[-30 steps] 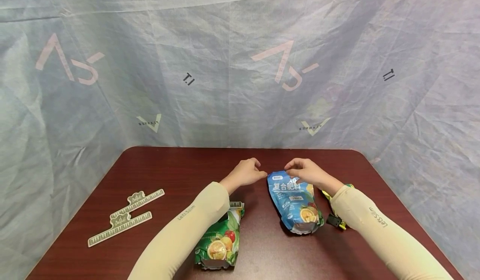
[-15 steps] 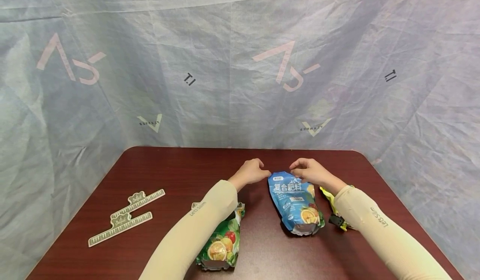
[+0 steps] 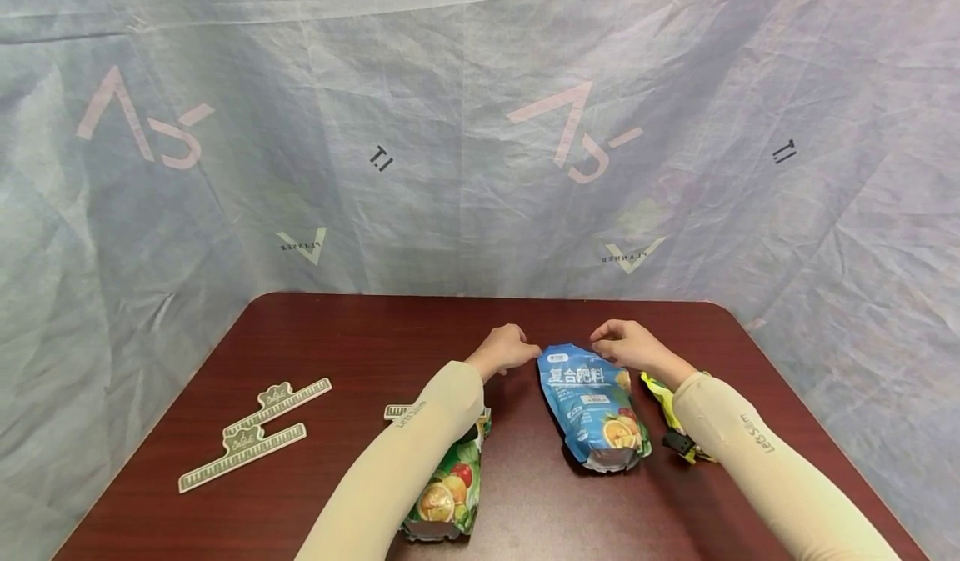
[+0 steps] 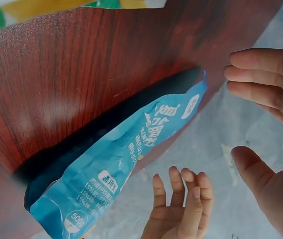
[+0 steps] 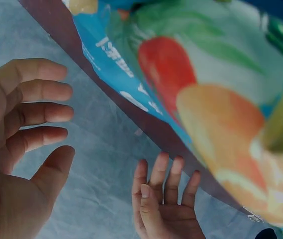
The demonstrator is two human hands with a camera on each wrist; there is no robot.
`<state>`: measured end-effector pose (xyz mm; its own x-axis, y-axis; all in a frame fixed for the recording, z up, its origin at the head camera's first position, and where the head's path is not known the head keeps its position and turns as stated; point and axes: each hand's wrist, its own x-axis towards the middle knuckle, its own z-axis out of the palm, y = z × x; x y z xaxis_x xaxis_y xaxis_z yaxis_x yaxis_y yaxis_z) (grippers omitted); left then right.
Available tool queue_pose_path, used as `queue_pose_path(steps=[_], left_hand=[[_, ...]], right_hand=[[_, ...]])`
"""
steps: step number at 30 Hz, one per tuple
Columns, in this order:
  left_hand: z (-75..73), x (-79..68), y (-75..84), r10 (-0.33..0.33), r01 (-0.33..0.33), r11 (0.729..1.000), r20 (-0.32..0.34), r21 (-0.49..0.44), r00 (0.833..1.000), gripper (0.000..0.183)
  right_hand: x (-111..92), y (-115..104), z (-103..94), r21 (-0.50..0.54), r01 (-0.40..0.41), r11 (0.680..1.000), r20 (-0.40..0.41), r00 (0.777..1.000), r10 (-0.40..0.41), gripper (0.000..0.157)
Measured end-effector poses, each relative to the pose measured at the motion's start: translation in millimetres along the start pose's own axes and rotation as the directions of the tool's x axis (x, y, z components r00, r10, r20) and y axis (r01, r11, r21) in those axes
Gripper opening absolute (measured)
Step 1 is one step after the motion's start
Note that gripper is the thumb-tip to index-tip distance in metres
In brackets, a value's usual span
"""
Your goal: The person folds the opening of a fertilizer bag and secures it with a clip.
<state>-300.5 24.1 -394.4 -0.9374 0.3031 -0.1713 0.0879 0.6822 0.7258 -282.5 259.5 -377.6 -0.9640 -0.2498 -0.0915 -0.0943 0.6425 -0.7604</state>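
A blue fertilizer bag (image 3: pixel 588 407) lies on the table, its printed fruit nearest me. My left hand (image 3: pixel 502 350) is by the bag's top left corner. In the left wrist view this hand (image 4: pixel 270 124) has its fingers apart from the thumb, and nothing is between them. At the bag's upper right is my right hand (image 3: pixel 633 351). The right wrist view has that hand (image 5: pixel 29 129) with loosely bent fingers, holding nothing. A gap separates both hands from the blue bag (image 4: pixel 126 154) in the left wrist view.
A green fruit-printed bag (image 3: pixel 450 494) lies under my left forearm, a piano-key clip (image 3: pixel 397 412) at its top. Two similar clips (image 3: pixel 243 453) lie at left. A yellow packet (image 3: pixel 663 398) with a black clip (image 3: pixel 678 443) is partly hidden by my right sleeve. Cloth (image 3: pixel 465 127) hangs behind the table.
My right hand has drawn rightward, away from the blue bag's top edge. My left hand has shifted slightly right, and its forearm uncovers more of the clip on the green bag.
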Motion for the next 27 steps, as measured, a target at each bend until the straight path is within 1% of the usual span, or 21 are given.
queue_pose_path(steps=[2, 5, 6, 10, 13, 19, 24, 27], left_hand=[[1.8, 1.9, -1.4, -0.014, 0.014, 1.0, -0.001, -0.016, 1.0, 0.025], [3.7, 3.4, -2.8, -0.036, 0.036, 0.998, 0.007, -0.048, 0.999, 0.035], [4.0, 3.4, -3.3, -0.045, 0.045, 0.997, 0.011, -0.066, 0.999, 0.036], [3.9, 3.0, -3.9, -0.079, 0.085, 0.985, 0.043, -0.153, 0.996, 0.027], [4.3, 2.8, -3.4, -0.1, 0.11, 0.973, 0.063, -0.201, 0.993, 0.031], [8.6, 3.7, -3.4, -0.138, 0.158, 0.956, 0.098, -0.248, 0.986, 0.038], [11.3, 3.1, -4.9, -0.144, 0.175, 0.944, 0.128, -0.278, 0.981, 0.048], [12.7, 2.3, -6.5, -0.139, 0.177, 0.938, 0.145, -0.298, 0.98, 0.049]], right_hand=[[-0.1, 1.2, -0.2, -0.004, -0.012, 1.0, -0.004, 1.0, 0.011, 0.021], [0.6, 3.6, -0.7, -0.012, -0.02, 1.0, -0.002, 1.0, 0.02, 0.022], [1.1, 4.3, -0.7, -0.012, -0.03, 0.999, -0.008, 1.0, 0.03, 0.022], [3.2, 7.7, -2.0, -0.02, -0.044, 0.999, -0.013, 0.999, 0.044, 0.022], [4.1, 10.2, -2.9, -0.032, -0.056, 0.998, -0.024, 0.998, 0.055, 0.022], [5.9, 15.6, -2.0, -0.072, -0.078, 0.994, -0.043, 0.996, 0.075, 0.023], [7.4, 18.3, -1.8, -0.083, -0.093, 0.992, -0.045, 0.995, 0.09, 0.022], [9.2, 20.4, -2.4, -0.089, -0.104, 0.991, -0.034, 0.994, 0.101, 0.023]])
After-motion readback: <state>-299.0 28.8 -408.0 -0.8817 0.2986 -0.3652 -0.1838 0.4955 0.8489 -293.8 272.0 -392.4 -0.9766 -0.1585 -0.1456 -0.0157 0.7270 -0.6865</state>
